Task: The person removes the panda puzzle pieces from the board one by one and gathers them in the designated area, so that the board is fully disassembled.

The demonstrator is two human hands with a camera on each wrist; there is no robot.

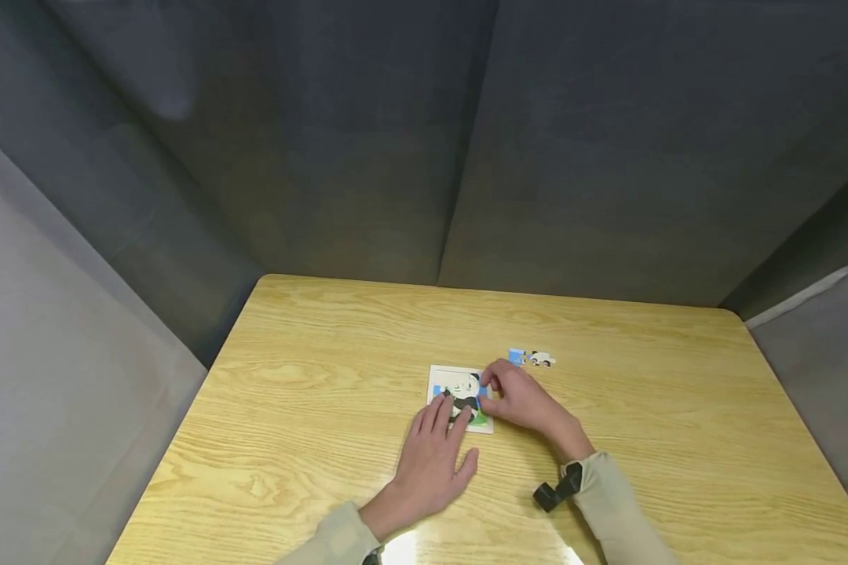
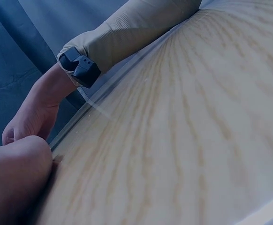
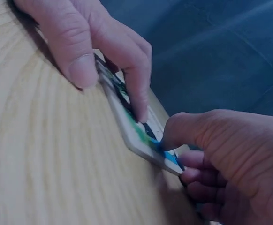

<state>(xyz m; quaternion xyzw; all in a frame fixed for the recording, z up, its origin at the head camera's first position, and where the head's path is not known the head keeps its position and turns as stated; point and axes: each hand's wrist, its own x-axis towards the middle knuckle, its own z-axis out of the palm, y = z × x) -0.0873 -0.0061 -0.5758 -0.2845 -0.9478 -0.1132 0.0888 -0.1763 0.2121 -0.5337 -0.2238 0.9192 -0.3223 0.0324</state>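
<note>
A small jigsaw puzzle board [image 1: 441, 373] with a white frame and a panda picture lies flat on the table. My left hand [image 1: 431, 463] rests on its lower part, fingers extended onto the picture and thumb apart over the wood. At the board's right edge my right hand [image 1: 526, 400] pinches a blue puzzle piece [image 1: 483, 390] between thumb and curled index finger. In the right wrist view the thumb sits on the blue part [image 3: 170, 156], and the other fingers curl beside the board's edge. The left wrist view hides the board behind the left hand.
Two loose puzzle pieces lie beyond my right hand: a blue one [image 1: 516, 356] and a white-and-black one [image 1: 541, 359]. The wooden table [image 1: 311, 353] ends at a dark grey curtain [image 1: 367, 157], with lighter cloth at both sides. A black wrist camera [image 1: 558, 488] sits on the right cuff.
</note>
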